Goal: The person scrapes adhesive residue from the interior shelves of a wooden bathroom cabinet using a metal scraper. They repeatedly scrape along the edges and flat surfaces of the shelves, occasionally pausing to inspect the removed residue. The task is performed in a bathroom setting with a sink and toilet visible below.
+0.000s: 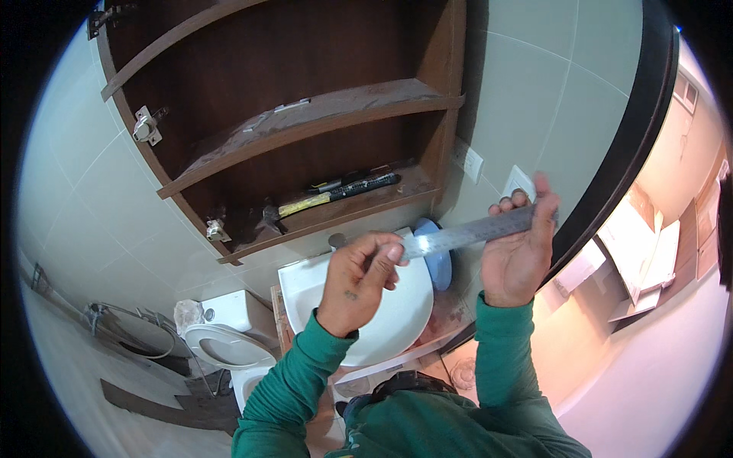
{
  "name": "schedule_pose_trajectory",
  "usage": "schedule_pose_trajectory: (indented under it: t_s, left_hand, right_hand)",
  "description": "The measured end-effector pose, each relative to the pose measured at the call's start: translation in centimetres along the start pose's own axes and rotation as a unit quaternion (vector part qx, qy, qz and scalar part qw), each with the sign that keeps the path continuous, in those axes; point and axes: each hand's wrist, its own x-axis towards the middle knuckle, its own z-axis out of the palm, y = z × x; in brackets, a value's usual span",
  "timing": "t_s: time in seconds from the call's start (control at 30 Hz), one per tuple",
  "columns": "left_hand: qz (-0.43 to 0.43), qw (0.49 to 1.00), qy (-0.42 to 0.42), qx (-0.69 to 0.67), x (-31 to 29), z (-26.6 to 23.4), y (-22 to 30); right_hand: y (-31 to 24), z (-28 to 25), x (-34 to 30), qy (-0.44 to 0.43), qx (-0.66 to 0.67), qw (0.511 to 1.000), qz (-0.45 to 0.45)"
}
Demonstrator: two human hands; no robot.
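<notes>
Tiled walls (527,91) rise around the sink (389,324). Above the sink, the left hand (357,284) pinches one end of a metal strip (467,234); the right hand (518,256) grasps the other. The step seems to be inspecting it; the next move likely needs both ends supported.

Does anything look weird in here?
Yes: the brown cabinet above the sink has hinges but no door in view, so it looks unfinished, and a hammer lies on its bottom shelf, odd in a bathroom.

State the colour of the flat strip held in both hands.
The strip is silver-grey, with a bright glint; the head view shows it.
</notes>
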Motion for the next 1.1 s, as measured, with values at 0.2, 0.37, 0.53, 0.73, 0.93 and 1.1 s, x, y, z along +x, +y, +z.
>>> schedule_pose_trajectory:
  t_s: [0.2, 0.37, 0.53, 0.73, 0.93, 1.1]
  left_hand:
    - [0.015, 0.996, 0.03, 0.08, 0.6, -5.7, 1.8]
    - [-0.011, 0.998, 0.0, 0.066, 1.1, -9.2, 3.2]
    - [-0.078, 0.992, -0.062, 0.082, 0.7, -12.8, 6.5]
    - [0.101, 0.974, -0.058, 0.193, 2.0, -15.4, 9.1]
    - [0.427, 0.713, 0.136, 0.539, 4.4, -18.8, 11.0]
    - [0.453, 0.663, 0.112, 0.586, 7.3, -20.1, 9.6]
  right_hand:
    - [-1.8, -2.7, -0.8, -0.121, -0.299, 0.936, 0.142]
    - [-2.3, 0.1, -3.0, -0.241, -0.6, 0.76, -0.069]
    - [-3.0, 5.8, -6.6, -0.358, -0.722, 0.506, -0.307]
    - [-1.4, 9.0, -9.9, -0.393, -0.74, 0.484, -0.253]
    - [-0.3, 13.9, -8.6, -0.351, -0.783, 0.411, -0.307]
    - [1.1, 15.2, -6.1, -0.372, -0.792, 0.34, -0.344]
